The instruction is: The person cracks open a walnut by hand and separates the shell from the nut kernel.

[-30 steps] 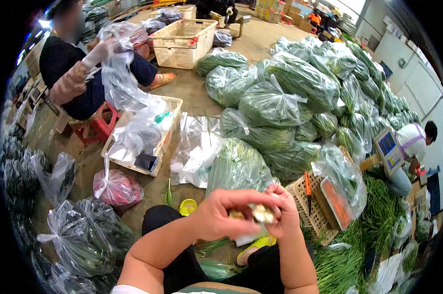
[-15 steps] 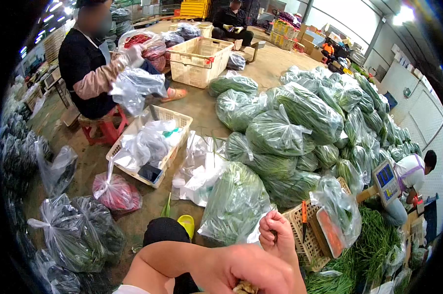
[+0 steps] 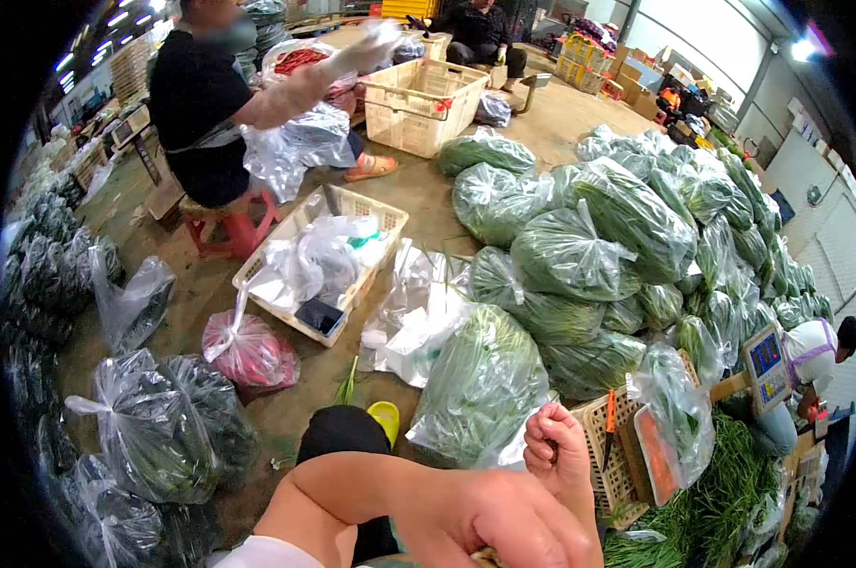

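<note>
My left hand [image 3: 513, 521] is close to the camera at the bottom, its fingers curled around something small and tan that is mostly hidden. Just beyond it, my right hand [image 3: 556, 441] is held up in a fist; what it holds, if anything, cannot be made out. Behind the fist stands a big clear plastic bag of long green vegetables [image 3: 480, 393]. To the right of the fist is a beige plastic crate [image 3: 594, 417] with an orange-handled tool [image 3: 610, 412] at its side. My knee in black cloth [image 3: 345, 431] and a yellow shoe [image 3: 384, 419] show below.
Bagged greens [image 3: 579, 256] are piled at the right, near a scale display [image 3: 767, 369] and loose greens [image 3: 722, 473]. A crate of plastic bags [image 3: 390, 222] holds a phone [image 3: 318, 316]. A seated person [image 3: 201, 114] works at upper left; others are farther off.
The view has shifted, so the surroundings sit farther right. The seated person's gloved hand has swung up and outward from the plastic bag. My hands keep nearly the same pose.
</note>
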Available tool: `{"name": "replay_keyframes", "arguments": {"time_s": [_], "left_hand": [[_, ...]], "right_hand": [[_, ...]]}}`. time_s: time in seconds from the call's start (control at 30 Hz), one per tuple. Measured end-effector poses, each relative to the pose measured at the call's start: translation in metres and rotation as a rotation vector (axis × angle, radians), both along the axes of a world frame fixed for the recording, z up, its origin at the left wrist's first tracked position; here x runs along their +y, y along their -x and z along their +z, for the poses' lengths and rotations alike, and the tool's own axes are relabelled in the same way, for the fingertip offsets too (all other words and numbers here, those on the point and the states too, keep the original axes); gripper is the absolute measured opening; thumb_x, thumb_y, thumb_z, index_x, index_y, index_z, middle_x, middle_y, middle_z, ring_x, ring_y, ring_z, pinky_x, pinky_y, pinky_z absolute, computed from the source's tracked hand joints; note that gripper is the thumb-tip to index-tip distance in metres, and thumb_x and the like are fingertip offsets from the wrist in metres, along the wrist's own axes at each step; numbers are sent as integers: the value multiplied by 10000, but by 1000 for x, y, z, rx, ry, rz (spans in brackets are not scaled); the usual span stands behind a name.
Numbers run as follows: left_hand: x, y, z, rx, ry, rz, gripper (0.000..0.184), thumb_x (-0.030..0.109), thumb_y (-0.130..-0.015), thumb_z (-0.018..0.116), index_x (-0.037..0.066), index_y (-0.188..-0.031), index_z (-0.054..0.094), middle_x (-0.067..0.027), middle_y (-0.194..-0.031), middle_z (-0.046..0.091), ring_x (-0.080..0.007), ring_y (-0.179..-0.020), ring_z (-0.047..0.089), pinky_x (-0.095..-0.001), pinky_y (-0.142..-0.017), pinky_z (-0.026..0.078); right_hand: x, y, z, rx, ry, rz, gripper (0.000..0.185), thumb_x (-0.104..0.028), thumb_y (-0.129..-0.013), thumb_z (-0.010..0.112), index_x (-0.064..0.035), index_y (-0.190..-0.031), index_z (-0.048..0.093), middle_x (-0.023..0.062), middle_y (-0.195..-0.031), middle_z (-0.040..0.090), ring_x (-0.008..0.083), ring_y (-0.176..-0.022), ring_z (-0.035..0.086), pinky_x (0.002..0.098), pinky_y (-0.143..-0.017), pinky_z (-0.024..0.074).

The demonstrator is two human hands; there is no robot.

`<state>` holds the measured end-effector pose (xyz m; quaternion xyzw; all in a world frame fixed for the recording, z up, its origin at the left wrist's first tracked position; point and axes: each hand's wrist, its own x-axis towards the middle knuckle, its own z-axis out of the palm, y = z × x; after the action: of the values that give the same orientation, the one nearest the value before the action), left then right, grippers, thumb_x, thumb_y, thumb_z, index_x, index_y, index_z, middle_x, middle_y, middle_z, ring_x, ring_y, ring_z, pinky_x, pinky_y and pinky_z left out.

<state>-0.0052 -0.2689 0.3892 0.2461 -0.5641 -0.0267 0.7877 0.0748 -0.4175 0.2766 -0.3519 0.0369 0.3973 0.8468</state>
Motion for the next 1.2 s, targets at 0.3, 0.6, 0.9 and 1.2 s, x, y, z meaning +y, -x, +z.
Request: {"name": "replay_keyframes", "arguments": {"time_s": [0.3,0.6,0.9,1.2], "left_hand": [[-9,5,-2,41,109,66,322,207,-684,681,-48,-862,599,-127,-793,558,-225,-676,540,-283,-576,418],[6,2,3,2,6,69,303,160,-658,710,-50,-851,607,-149,-839,592,-251,-755,576,-299,-641,449],[-4,1,-3,-9,90,27,292,128,-641,722,-58,-836,609,-153,-832,600,-248,-762,581,-298,-650,454],[13,-6,-25,623,-230,145,416,320,-612,732,-9,-827,596,-144,-874,578,-242,-800,555,-341,-745,421]], "right_hand": [[1,4,-4,-21,-24,25,57,-16,-769,523,-27,-796,474,75,-650,461,77,-421,386,164,-327,290],[0,3,-6,-34,6,26,66,-12,-766,524,-36,-801,474,77,-657,459,76,-414,372,168,-323,286],[-2,2,-5,-61,4,30,50,-11,-771,514,-35,-801,482,72,-654,454,74,-415,372,169,-322,287],[7,5,-10,-70,202,-159,8,-41,-791,470,-42,-797,466,56,-641,466,80,-419,381,181,-324,283]]}}
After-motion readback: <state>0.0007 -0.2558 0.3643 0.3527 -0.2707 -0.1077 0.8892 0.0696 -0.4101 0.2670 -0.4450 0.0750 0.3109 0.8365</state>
